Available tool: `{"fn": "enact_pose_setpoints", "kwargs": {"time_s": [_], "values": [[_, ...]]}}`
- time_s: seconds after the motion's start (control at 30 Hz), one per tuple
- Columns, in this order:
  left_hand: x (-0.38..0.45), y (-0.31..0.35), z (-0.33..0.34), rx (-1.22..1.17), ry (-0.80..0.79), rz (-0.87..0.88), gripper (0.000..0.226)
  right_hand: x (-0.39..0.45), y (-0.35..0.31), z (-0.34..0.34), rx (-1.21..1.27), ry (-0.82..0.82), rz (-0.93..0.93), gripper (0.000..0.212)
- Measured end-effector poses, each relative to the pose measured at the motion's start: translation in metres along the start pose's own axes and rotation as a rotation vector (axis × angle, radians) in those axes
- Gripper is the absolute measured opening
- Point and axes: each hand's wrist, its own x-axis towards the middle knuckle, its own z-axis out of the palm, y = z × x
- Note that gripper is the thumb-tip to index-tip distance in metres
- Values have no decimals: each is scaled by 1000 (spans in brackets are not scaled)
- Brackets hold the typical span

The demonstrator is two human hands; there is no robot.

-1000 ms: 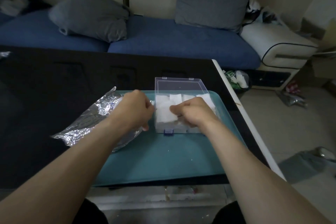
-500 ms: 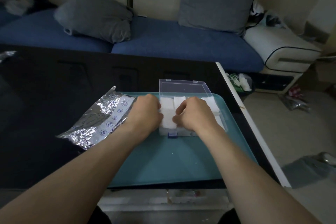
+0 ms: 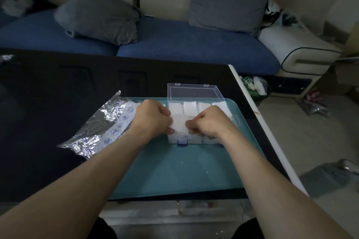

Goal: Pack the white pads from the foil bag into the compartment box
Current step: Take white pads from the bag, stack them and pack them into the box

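A clear compartment box (image 3: 194, 92) with its lid standing open sits on a teal tray (image 3: 174, 169). White pads fill its far compartments (image 3: 189, 107). Over the box's front left part, my left hand (image 3: 153, 119) and my right hand (image 3: 209, 121) both pinch one white pad (image 3: 179, 124), one at each side. A crumpled silver foil bag (image 3: 101, 128) lies to the left, half on the tray and half on the black table, partly hidden by my left hand.
The black table (image 3: 58, 91) ends in a white edge (image 3: 258, 122) to the right, with the floor and scattered items beyond. A blue sofa (image 3: 174, 44) with grey cushions stands behind the table.
Both hands stay over the box's front left part, holding the pad. They have shifted a little and the pad sits lower between them.
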Motion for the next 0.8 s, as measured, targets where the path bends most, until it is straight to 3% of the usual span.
{"fn": "enact_pose_setpoints", "kwargs": {"time_s": [0.27,0.43,0.57,0.7,0.8], "values": [[-1,-2,5,345,37,129,9,-7,-7,-1,-68,-15,14,20],[-3,1,1,352,28,77,29,-7,-7,-2,-156,28,-5,23],[-2,1,1,385,-4,69,25,-9,-9,3,-187,-14,-36,27],[-2,2,1,490,14,144,18,-4,-9,2,-195,64,-49,32],[-4,4,5,560,25,195,18,-6,-8,0,-203,-2,-56,39]]}}
